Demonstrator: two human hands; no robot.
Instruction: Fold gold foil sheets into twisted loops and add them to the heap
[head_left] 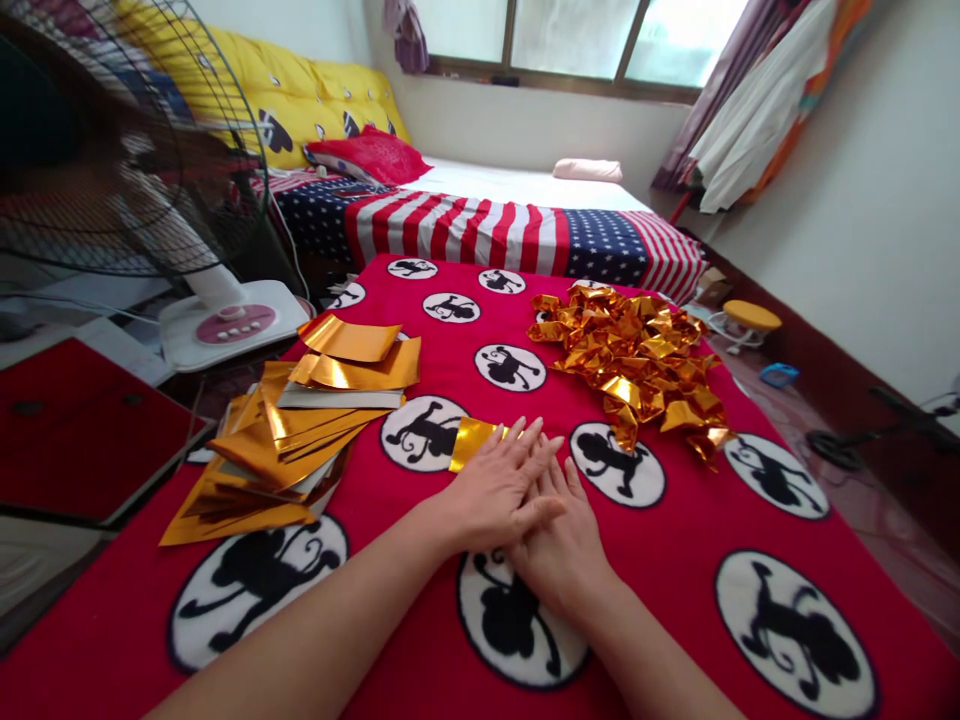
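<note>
My left hand [495, 490] lies flat, fingers stretched out, across the fingers of my right hand [564, 545]. Both palms face down on the red cloth. Beneath the fingers is a small piece of gold foil paper [466, 443]; only its left part shows, the rest is covered. To the left rests a loose, overlapping stack of gold foil sheets [300, 440], some with pale undersides. A heap of folded, crumpled-looking gold foil pieces [637, 350] spreads over the cloth at the upper right.
The red cloth [660, 610] with black figures in white circles covers the table. A floor fan [225, 310] stands close at the left. Beyond the table is a bed [480, 225] with a striped, starred cover. A yellow-topped stool [752, 316] is at the right.
</note>
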